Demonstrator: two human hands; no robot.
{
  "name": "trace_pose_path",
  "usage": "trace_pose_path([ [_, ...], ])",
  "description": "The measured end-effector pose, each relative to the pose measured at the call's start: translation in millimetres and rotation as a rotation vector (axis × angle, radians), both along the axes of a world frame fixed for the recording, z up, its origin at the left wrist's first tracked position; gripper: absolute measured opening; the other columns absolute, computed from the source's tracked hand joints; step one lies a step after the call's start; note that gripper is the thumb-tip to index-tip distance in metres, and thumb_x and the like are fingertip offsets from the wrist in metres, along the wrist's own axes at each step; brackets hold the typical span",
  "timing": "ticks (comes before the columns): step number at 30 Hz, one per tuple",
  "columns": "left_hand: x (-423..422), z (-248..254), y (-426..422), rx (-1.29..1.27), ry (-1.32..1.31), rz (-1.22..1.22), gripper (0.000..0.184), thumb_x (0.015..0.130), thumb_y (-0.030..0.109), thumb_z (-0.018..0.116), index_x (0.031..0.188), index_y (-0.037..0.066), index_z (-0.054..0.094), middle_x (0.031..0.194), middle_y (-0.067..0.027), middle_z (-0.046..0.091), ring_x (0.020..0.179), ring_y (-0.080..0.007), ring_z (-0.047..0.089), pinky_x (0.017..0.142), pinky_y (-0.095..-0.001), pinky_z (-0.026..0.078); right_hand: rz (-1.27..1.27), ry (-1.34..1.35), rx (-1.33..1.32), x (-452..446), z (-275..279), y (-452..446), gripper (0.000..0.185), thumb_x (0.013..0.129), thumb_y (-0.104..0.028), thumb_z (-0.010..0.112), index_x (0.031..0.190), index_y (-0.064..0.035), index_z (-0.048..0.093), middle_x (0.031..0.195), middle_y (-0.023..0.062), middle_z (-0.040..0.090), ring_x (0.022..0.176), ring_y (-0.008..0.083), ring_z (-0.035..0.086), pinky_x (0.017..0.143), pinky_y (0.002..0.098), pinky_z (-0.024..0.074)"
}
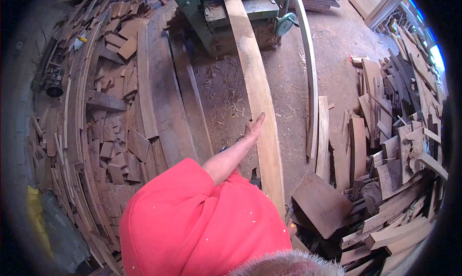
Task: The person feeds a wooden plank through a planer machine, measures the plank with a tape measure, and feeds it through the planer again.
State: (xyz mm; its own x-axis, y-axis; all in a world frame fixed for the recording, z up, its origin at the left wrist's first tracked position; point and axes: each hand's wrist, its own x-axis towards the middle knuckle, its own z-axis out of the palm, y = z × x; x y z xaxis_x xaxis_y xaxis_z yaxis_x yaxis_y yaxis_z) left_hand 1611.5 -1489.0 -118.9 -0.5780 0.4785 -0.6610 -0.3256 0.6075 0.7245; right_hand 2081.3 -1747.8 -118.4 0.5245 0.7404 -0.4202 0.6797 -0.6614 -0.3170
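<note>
A long pale wooden plank (262,95) slopes from the green woodworking machine (195,16) down to the red-shirted body. Its far end lies on the machine's metal bed (264,6). My left hand (254,128) grips the plank's left edge around mid-length, with part of the hand on the upper face; the fingers underneath are hidden. Only a small bit of my right hand (292,227) shows, beside the plank's near end. Its fingers are mostly hidden behind the shirt, so its hold cannot be made out.
A green handwheel (287,24) sticks out from the machine's right side. Long boards (166,83) lie along the left, beside heaped offcuts (115,151). A curved board (310,74) stretches along the right. Stacked scraps (399,180) crowd the right side. Shavings (233,105) litter the floor.
</note>
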Motion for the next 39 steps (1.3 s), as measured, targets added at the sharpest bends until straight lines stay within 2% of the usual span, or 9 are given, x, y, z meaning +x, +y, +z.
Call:
trace_pose_path([
  [1,-2,8,3,0.1,-0.021,0.032,0.096,0.073,0.076,0.066,0.115,-0.01,0.064,0.112,-0.0233,0.068,0.107,-0.0296,0.064,0.094,-0.0406,0.047,-0.004,-0.001,0.012,0,-2,3,0.056,0.087,-0.046,0.065,0.098,0.009,0.065,0.097,0.0316,0.066,0.091,0.0448,0.063,0.08,0.0489,0.0486],
  [4,-6,19,11,0.066,0.005,0.101,0.093,0.072,0.074,0.069,0.113,-0.01,0.065,0.108,-0.0208,0.069,0.1,-0.0262,0.066,0.086,-0.0388,0.051,0.011,-0.009,-0.013,-1,-5,7,0.057,0.087,-0.047,0.065,0.098,0.0091,0.065,0.096,0.0316,0.066,0.091,0.0448,0.063,0.08,0.049,0.0487],
  [11,-18,25,20,0.148,-0.038,0.101,0.096,0.073,0.076,0.067,0.115,-0.01,0.064,0.112,-0.0223,0.067,0.104,-0.0305,0.065,0.09,-0.04,0.05,0.05,-0.056,-0.098,-12,0,31,0.057,0.087,-0.047,0.066,0.095,0.0095,0.065,0.096,0.0314,0.066,0.091,0.0447,0.064,0.08,0.0493,0.0489],
  [14,-20,22,21,0.046,-0.08,0.104,0.101,0.074,0.074,0.067,0.125,-0.012,0.056,0.125,-0.0259,0.06,0.118,-0.0324,0.059,0.099,-0.0416,0.046,0.07,-0.079,-0.125,-14,-2,39,0.058,0.086,-0.047,0.066,0.095,0.0096,0.065,0.095,0.0313,0.066,0.09,0.0447,0.064,0.08,0.0494,0.0489],
  [20,-26,-16,31,0.028,-0.066,0.066,0.095,0.078,0.073,0.064,0.119,-0.012,0.059,0.116,-0.0238,0.065,0.107,-0.0313,0.063,0.091,-0.0404,0.049,0.117,-0.148,-0.187,-26,-2,54,0.058,0.086,-0.048,0.066,0.093,0.0099,0.065,0.094,0.0312,0.067,0.09,0.0446,0.064,0.079,0.0496,0.0491],
  [22,-27,-12,36,0.083,0.06,0.078,0.094,0.078,0.077,0.059,0.111,-0.011,0.063,0.108,-0.0299,0.066,0.106,-0.0382,0.065,0.087,-0.0439,0.05,0.105,-0.122,-0.191,-27,-1,57,0.058,0.086,-0.048,0.066,0.091,0.0099,0.065,0.094,0.0308,0.067,0.09,0.0444,0.064,0.079,0.0498,0.0493],
  [28,-36,10,46,0.083,0.189,0.092,0.082,0.082,0.072,0.059,0.104,-0.007,0.064,0.101,-0.0268,0.069,0.098,-0.0404,0.067,0.083,-0.0462,0.051,0.0,-0.081,-0.182,-46,10,70,0.055,0.085,-0.045,0.066,0.09,0.0093,0.066,0.092,0.0299,0.067,0.089,0.0435,0.065,0.079,0.0493,0.0496],
  [31,-44,9,53,-0.008,0.229,0.031,0.082,0.083,0.073,0.058,0.102,-0.007,0.064,0.1,-0.028,0.068,0.096,-0.0419,0.066,0.081,-0.0464,0.051,0.003,-0.082,-0.149,-57,20,79,0.053,0.086,-0.044,0.066,0.089,0.0092,0.067,0.09,0.0291,0.068,0.087,0.043,0.065,0.078,0.0492,0.0492],
  [39,-61,-2,69,0.072,0.173,0.043,0.082,0.083,0.074,0.057,0.101,-0.006,0.064,0.098,-0.0275,0.069,0.096,-0.0421,0.067,0.08,-0.0475,0.051,0.071,-0.058,-0.197,-76,28,101,0.05,0.087,-0.042,0.066,0.091,0.0071,0.068,0.091,0.0274,0.069,0.087,0.0432,0.065,0.077,0.0498,0.0485],
])
